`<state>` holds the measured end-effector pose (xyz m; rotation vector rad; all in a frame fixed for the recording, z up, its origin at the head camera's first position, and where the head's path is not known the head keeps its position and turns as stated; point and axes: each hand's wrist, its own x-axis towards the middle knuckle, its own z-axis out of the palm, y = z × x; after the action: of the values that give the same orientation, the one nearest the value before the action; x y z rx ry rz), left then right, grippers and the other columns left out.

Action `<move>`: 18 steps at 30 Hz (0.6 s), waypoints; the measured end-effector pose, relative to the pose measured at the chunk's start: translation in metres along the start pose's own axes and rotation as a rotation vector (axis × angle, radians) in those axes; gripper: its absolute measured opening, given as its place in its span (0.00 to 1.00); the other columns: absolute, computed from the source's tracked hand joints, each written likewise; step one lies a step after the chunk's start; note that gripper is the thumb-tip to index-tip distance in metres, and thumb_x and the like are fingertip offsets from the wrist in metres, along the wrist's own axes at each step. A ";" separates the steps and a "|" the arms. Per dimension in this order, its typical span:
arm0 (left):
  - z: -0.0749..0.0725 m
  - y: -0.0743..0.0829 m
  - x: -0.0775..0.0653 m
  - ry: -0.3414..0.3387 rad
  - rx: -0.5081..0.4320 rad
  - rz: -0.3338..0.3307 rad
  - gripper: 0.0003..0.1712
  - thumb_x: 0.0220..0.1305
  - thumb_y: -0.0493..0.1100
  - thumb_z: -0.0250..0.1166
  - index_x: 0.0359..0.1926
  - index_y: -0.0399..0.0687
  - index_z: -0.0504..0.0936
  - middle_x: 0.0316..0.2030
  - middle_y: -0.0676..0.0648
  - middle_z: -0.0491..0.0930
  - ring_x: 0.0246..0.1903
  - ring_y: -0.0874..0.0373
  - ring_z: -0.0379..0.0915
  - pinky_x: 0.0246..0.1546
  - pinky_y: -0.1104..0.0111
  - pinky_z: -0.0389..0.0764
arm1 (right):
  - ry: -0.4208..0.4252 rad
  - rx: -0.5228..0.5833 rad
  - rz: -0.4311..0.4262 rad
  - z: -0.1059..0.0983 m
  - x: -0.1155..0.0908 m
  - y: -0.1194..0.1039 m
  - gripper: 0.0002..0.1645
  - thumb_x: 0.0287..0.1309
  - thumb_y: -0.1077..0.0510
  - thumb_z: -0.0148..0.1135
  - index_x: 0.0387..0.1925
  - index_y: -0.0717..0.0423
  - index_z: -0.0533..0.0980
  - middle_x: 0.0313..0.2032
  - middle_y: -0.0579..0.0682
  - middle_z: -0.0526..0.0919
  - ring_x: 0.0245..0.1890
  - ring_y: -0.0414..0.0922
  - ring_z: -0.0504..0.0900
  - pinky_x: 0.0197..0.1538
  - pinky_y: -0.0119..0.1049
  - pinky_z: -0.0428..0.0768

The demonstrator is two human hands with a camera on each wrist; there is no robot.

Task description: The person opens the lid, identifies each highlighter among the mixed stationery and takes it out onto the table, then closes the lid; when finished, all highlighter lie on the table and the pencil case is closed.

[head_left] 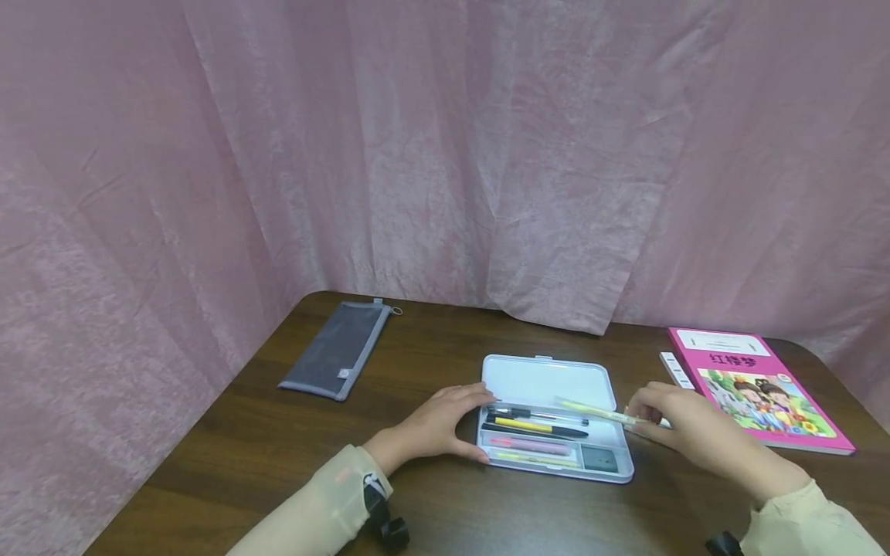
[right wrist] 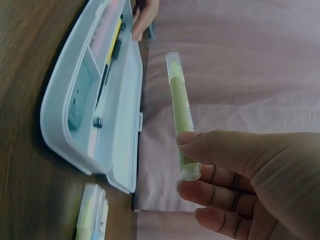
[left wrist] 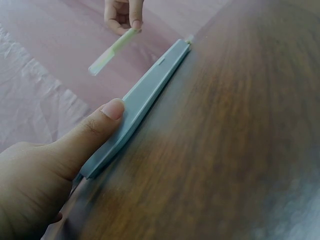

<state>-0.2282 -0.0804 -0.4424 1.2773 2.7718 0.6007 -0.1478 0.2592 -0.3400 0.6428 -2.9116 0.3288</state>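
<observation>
In the head view, my left hand [head_left: 445,423] grips the left end of an open light-blue pencil case [head_left: 626,468], its thumb on the front wall and fingertips near the hinge. My right hand [head_left: 684,423] pinches a yellow highlighter [right wrist: 181,102] near one end, between thumb and fingers. Its capped end reaches over the right part of the case. Inside the case lie a clear pen [head_left: 549,417], a yellow-and-black pen [head_left: 531,425], a pink-purple marker [head_left: 530,445], a yellow marker [head_left: 535,459] and a dark square block [head_left: 599,459].
Beyond my right hand lies a pink book [head_left: 765,386], with a narrow white strip [head_left: 676,371] against its left side. A grey mesh zip pouch [head_left: 339,347] rests at the back left. Close to the case's right end are clear-and-yellow items [right wrist: 91,215]. A pink curtain [head_left: 445,154] hangs behind the table.
</observation>
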 end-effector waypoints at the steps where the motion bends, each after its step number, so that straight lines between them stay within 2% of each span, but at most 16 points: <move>1: 0.000 0.000 0.000 0.001 0.000 0.001 0.50 0.38 0.79 0.53 0.63 0.64 0.61 0.66 0.56 0.58 0.67 0.61 0.52 0.66 0.58 0.57 | 0.000 0.001 0.000 -0.001 -0.002 0.002 0.09 0.44 0.56 0.67 0.24 0.40 0.74 0.23 0.31 0.70 0.24 0.26 0.65 0.26 0.25 0.69; 11: 0.000 -0.002 0.001 -0.006 -0.012 -0.006 0.51 0.37 0.80 0.53 0.63 0.66 0.60 0.66 0.58 0.57 0.67 0.62 0.51 0.66 0.57 0.57 | 0.005 -0.018 0.038 -0.005 -0.015 0.014 0.10 0.42 0.57 0.68 0.25 0.41 0.74 0.21 0.31 0.70 0.23 0.26 0.64 0.26 0.26 0.68; 18: 0.000 -0.001 0.001 -0.002 -0.009 0.001 0.51 0.37 0.80 0.53 0.63 0.65 0.60 0.66 0.57 0.58 0.67 0.61 0.51 0.66 0.57 0.57 | 0.143 -0.028 -0.032 0.001 -0.029 0.027 0.14 0.38 0.60 0.70 0.23 0.40 0.73 0.21 0.28 0.67 0.23 0.24 0.62 0.24 0.25 0.66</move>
<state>-0.2292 -0.0800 -0.4430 1.2766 2.7641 0.6114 -0.1334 0.2944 -0.3510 0.6331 -2.7624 0.3165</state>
